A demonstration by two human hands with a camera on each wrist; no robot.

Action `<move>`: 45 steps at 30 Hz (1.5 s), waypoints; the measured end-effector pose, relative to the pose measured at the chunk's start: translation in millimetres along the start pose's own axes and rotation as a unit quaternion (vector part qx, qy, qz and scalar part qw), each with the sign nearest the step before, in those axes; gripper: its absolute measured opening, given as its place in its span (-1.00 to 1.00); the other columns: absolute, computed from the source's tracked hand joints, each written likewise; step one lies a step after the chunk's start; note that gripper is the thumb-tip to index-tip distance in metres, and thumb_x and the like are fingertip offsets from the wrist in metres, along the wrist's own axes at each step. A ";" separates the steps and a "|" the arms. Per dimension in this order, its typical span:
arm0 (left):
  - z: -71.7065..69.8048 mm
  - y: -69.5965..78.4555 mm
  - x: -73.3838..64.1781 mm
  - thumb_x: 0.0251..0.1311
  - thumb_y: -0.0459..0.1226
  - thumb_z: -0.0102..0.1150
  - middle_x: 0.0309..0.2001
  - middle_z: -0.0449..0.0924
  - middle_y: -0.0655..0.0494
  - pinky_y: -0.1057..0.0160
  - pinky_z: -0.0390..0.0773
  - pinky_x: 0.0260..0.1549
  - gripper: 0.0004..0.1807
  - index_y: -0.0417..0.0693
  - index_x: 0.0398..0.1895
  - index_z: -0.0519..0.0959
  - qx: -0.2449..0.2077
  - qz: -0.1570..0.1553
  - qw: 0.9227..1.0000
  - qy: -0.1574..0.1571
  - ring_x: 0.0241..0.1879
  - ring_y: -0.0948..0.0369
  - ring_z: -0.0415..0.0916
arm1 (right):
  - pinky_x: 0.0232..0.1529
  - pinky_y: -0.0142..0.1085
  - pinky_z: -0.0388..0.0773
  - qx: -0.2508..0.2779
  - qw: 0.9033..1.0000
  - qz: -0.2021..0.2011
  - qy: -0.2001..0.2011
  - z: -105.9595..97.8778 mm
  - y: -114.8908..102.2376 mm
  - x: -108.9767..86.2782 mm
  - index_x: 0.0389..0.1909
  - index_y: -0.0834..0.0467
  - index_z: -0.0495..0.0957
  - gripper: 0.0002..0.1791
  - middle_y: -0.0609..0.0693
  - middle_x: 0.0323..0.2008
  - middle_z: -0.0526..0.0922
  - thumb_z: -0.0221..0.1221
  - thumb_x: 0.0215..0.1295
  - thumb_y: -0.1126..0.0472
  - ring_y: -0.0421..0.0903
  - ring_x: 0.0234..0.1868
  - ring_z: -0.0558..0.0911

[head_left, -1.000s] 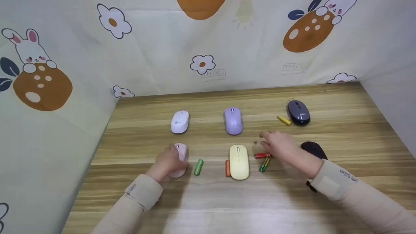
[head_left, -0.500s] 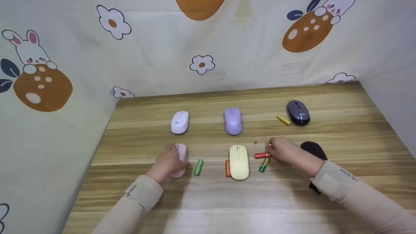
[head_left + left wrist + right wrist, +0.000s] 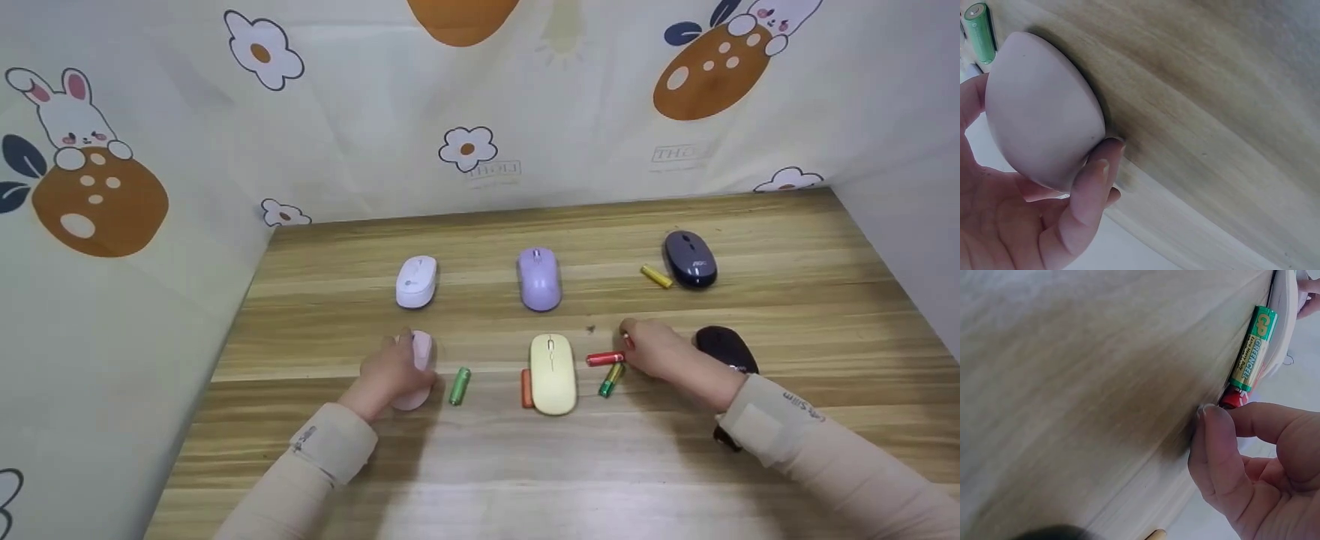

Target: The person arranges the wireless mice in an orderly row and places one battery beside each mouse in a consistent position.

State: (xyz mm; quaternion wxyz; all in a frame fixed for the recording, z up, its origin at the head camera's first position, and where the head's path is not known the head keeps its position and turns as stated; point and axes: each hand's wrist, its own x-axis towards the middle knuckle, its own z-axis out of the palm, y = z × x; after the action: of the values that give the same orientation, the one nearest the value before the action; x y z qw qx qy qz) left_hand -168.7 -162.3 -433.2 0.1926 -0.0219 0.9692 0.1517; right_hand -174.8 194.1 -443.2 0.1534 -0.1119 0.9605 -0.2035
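Observation:
My left hand [image 3: 390, 371] grips a pale pink computer mouse [image 3: 1044, 107] by its sides, with thumb and fingers curled round it on the table. My right hand [image 3: 660, 349] has its thumb and fingertips pinched together low over the wood. A small red battery end [image 3: 628, 341] shows at those fingertips in the head view; the rest is hidden by the fingers. Right beside them lies a red battery [image 3: 604, 359], and below it a green and gold battery [image 3: 1252, 351]. In the left wrist view a light green battery [image 3: 979, 34] lies beyond the pink mouse.
A yellow mouse [image 3: 553, 375] with an orange battery [image 3: 526, 388] beside it lies between the hands. Farther back are white [image 3: 416, 282], purple [image 3: 539, 280] and dark grey [image 3: 691, 259] mice and a yellow battery [image 3: 656, 276]. A black mouse [image 3: 725, 346] sits behind the right wrist.
My right hand has drawn slightly right and its spread fingers have come together in a pinch, a bit of red now showing there. The left hand and pink mouse have stayed put.

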 end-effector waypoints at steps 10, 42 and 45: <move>0.0 0.2 0.1 -0.08 -0.05 0.29 0.23 0.16 -0.44 -0.18 0.29 0.04 0.00 -0.36 0.34 0.03 -0.002 -0.001 1.000 -0.003 0.10 -0.22 0.32 | -0.55 -0.27 0.39 -0.003 1.000 -0.021 0.019 2.3 2.7 -1.8 -0.21 0.37 0.47 -0.75 0.07 -0.54 0.48 0.11 0.03 0.40 -0.04 -0.51 0.45; 0.5 0.1 -0.7 -0.07 -0.08 0.25 0.23 0.16 -0.42 -0.19 0.26 0.06 -0.04 -0.33 0.35 0.04 -0.016 -0.003 1.000 -0.007 0.12 -0.22 0.28 | -0.67 -0.30 0.41 0.043 0.991 0.032 0.124 -101.8 98.2 10.9 0.08 0.47 0.27 -0.51 0.31 -0.45 0.53 -0.04 0.09 0.36 -0.17 -0.71 0.46; 0.4 0.0 -0.7 -0.06 -0.08 0.25 0.24 0.12 -0.44 -0.20 0.23 0.09 -0.03 -0.33 0.35 0.02 -0.019 -0.004 1.000 -0.010 0.15 -0.25 0.24 | -0.67 -0.31 0.41 0.050 0.990 0.048 0.123 -103.5 113.0 15.3 0.08 0.46 0.26 -0.51 0.26 -0.50 0.52 -0.06 0.10 0.34 -0.19 -0.72 0.46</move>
State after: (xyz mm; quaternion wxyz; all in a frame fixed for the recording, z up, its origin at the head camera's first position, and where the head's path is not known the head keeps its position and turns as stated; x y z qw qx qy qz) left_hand -167.9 -162.2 -433.3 0.2020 -0.0279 0.9642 0.1694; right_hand -241.4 327.6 -405.0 0.0489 -0.0321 0.9649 -0.2558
